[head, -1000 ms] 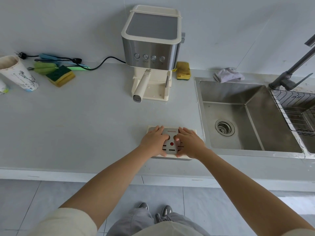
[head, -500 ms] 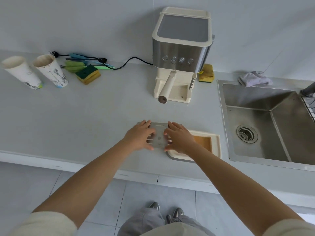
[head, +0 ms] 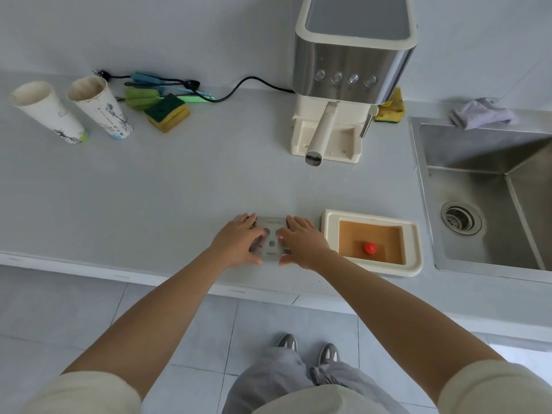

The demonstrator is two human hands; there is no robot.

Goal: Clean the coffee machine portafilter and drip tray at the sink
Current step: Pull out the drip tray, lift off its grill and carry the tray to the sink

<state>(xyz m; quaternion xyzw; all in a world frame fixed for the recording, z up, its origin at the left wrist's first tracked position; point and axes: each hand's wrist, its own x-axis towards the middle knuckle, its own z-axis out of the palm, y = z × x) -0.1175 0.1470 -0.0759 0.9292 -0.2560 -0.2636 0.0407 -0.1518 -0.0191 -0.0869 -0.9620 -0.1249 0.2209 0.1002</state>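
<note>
Near the counter's front edge lies the grey metal drip-tray grate, just left of the tray. My left hand grips its left side and my right hand its right side, fingers on top, thumbs at the near edge. The cream drip tray stands uncovered to the right, holding brown liquid and a red float. At the back stands the coffee machine, with the cream portafilter handle sticking out toward me. The steel sink is at the right.
Two paper cups lie at the back left beside a green-yellow sponge, brushes and the black power cord. A yellow sponge sits right of the machine. A lilac cloth lies on the sink's back rim.
Both hands lifted the grate off the drip tray and carried it left onto the counter. The tray now stands uncovered, showing brown liquid and the red float.
</note>
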